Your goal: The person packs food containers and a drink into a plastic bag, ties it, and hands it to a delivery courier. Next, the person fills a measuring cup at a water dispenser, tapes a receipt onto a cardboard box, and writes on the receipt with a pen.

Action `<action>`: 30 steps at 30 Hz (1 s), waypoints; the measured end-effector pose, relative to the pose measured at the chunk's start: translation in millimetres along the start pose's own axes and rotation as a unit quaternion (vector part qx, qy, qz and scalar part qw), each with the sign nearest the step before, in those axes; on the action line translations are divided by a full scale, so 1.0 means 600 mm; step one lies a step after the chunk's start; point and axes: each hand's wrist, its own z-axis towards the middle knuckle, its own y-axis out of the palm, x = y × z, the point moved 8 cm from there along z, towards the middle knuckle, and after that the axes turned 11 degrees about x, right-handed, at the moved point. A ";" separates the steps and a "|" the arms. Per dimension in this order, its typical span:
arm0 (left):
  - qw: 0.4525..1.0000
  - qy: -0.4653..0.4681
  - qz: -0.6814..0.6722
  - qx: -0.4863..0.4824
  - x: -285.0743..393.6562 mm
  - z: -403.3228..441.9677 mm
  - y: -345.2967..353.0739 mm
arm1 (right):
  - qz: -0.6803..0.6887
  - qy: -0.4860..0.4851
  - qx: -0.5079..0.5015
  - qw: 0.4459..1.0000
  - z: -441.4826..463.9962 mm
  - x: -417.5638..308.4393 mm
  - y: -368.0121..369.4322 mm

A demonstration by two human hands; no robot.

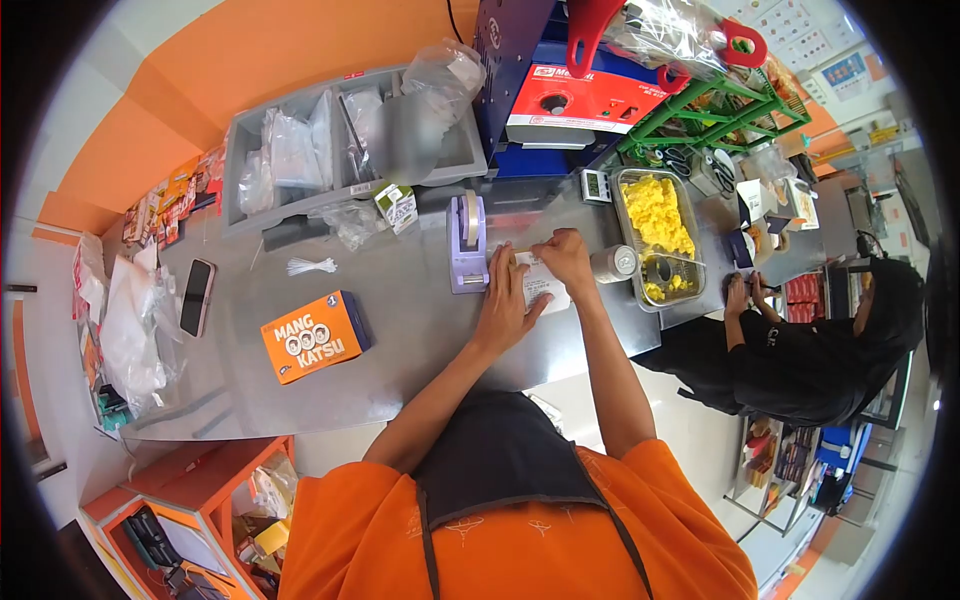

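Observation:
On the steel table, a white printed paper slip (541,283) lies under both of my hands. My left hand (506,308) rests on its left side, fingers pointing away from me. My right hand (566,257) pinches at its upper edge. Just left of them stands a purple tape dispenser (467,245) with a roll of tape. A silver can (614,263) stands beside my right hand. Farther left sits an orange box (316,337) with printed lettering, closed.
A grey divided bin (237,180) with plastic bags stands behind. A phone (198,297) lies left. Right are a timer (595,186) and a clear tray (623,197) of yellow food. Farther right, a co-worker (830,350) in black handles a box.

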 end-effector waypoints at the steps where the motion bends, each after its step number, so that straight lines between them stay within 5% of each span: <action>1: 1.000 -0.005 -0.010 0.011 0.001 0.005 -0.002 | -0.020 0.001 -0.005 1.000 0.004 -0.001 0.002; 4: 0.995 0.023 0.089 -0.030 0.006 0.028 0.009 | -0.046 0.043 -0.018 0.998 0.011 -0.008 0.000; 11: 0.997 0.005 0.048 -0.065 -0.017 0.029 0.034 | -0.113 0.106 -0.061 0.986 0.002 -0.011 -0.010; 23: 0.994 0.033 0.068 -0.076 -0.011 0.027 0.033 | -0.267 0.034 -0.177 0.947 0.024 -0.037 0.019; 30: 0.990 0.044 0.099 -0.089 -0.012 0.021 0.037 | -0.279 0.045 -0.158 0.946 0.032 -0.040 0.011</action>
